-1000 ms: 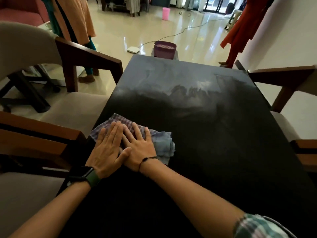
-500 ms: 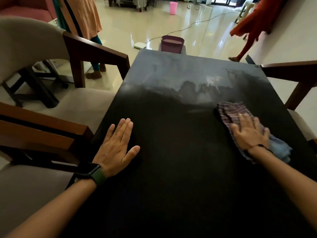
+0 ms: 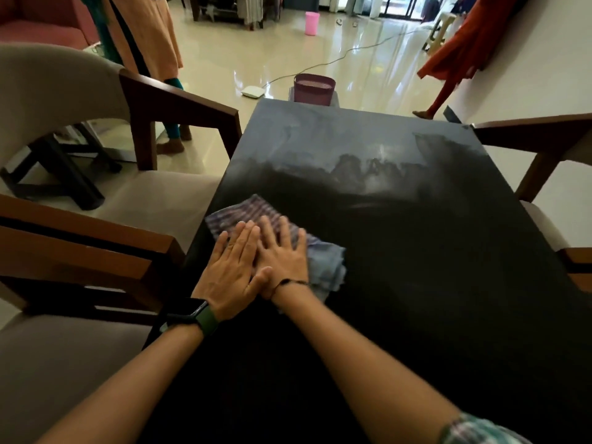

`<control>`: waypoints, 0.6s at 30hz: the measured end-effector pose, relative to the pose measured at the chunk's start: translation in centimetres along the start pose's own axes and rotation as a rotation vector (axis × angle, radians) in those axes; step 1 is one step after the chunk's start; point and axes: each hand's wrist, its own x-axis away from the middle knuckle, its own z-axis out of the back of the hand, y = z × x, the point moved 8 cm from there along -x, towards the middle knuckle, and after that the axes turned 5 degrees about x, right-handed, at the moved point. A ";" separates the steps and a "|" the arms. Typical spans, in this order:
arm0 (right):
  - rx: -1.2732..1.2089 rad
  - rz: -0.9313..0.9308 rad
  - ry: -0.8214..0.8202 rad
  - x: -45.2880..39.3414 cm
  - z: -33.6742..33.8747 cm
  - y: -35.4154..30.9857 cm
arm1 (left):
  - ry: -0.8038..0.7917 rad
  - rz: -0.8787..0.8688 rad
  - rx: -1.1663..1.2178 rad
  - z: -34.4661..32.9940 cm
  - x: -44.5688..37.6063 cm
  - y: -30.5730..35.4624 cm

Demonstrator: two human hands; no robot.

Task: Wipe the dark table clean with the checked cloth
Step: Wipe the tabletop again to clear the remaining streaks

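On the dark table (image 3: pixel 432 283) — far half dusty grey — both hands' flat fingers (image 3: pixel 285 232) press the checked cloth (image 3: pixel 253 208) beside armchairs (image 3: pixel 96 219).

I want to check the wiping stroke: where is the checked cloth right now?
In the head view the checked cloth lies near the dark table's left edge, pressed flat under the right hand, with the left hand alongside.

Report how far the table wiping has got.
Done: the near part of the dark table looks evenly dark. In hand: the right hand and left hand press the checked cloth flat near the table's left edge. Left: the hazy grey far end.
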 end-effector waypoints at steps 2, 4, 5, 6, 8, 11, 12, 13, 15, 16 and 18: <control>0.006 0.083 -0.033 1.2 -0.4 -1.2 | -0.001 0.001 0.037 0.1 0.1 0.1; -0.006 0.117 -0.037 2.3 -0.3 -0.3 | -0.006 0.027 0.083 -0.1 -0.1 1.0; -0.013 0.119 -0.035 2.8 -0.2 0.9 | -0.005 0.032 0.108 -0.3 -0.6 2.2; -0.016 0.097 -0.036 3.1 -0.2 2.6 | -0.012 0.025 0.133 -0.6 -1.3 3.9; -0.005 -0.036 -0.028 4.1 -0.3 7.7 | -0.044 -0.001 0.172 -1.9 -2.7 8.1; -0.059 -0.365 0.034 7.8 -0.3 18.5 | -0.086 -0.014 0.226 -3.8 -4.7 13.8; -0.084 -0.468 0.038 9.7 -0.6 22.2 | -0.112 -0.023 0.239 -4.5 -5.0 15.3; -0.093 -0.565 0.036 11.9 -0.9 25.7 | -0.149 -0.038 0.238 -5.3 -5.1 16.5; -0.086 -0.750 0.025 16.4 -1.3 31.8 | -0.203 -0.079 0.198 -6.5 -4.8 18.0; -0.086 -0.837 0.021 18.2 -1.4 34.1 | -0.204 -0.102 0.173 -6.7 -4.7 18.3; -0.102 -0.960 0.008 20.5 -1.6 36.8 | -0.180 -0.133 0.135 -6.6 -4.6 18.5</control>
